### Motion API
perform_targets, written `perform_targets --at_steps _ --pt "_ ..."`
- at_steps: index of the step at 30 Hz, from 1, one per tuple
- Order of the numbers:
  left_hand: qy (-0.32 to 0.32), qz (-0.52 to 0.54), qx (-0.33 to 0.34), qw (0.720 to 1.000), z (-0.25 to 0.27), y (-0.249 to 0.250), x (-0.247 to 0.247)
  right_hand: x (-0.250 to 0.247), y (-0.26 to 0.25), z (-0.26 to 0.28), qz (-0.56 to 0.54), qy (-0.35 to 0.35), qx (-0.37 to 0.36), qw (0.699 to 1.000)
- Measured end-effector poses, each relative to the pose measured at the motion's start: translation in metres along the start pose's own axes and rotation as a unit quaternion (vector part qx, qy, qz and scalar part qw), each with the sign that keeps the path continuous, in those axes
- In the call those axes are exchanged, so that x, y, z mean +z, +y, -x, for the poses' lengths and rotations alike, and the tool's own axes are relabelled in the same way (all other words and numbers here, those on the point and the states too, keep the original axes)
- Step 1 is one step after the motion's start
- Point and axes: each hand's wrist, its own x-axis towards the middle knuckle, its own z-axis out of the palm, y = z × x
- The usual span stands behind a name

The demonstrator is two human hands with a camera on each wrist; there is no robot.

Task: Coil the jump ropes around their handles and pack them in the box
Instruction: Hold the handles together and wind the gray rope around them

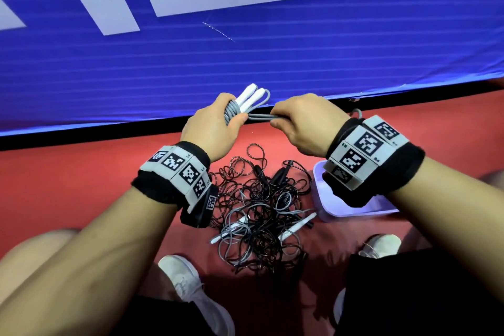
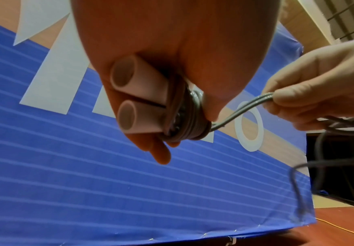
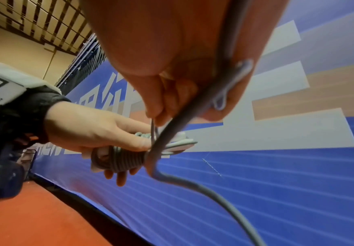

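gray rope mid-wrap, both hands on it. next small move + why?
Probably one more turn: the right hand carries its doubled gray rope around the two white handles that the left hand grips. Coils already cover the handles' middle, yet slack hangs from the right hand, so wrapping looks unfinished.

Head camera looks down from above my forearms, faces forward to blue banner (image 1: 272,63) and red floor (image 1: 81,185); both my hands at mid distance.

Left wrist camera sits under my left hand (image 2: 172,58), very near, looks along palm to banner; my right hand (image 2: 319,86) at right edge.

Right wrist camera under my right hand, very near, looks along fingers; my left hand at left.

All three views share white handles (image 1: 249,97) with grey rope (image 1: 261,117) between hands.
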Motion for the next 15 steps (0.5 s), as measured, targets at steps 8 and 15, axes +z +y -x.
perform_targets --at_steps 8,15 --pt "-0.041 -0.088 0.072 0.993 0.015 0.02 -0.002 -0.009 0.007 -0.006 -0.031 0.032 -0.035 0.998" --pt "-0.009 -0.084 0.107 0.991 0.019 0.026 0.001 -0.013 0.009 -0.008 0.015 0.029 -0.031 0.999"
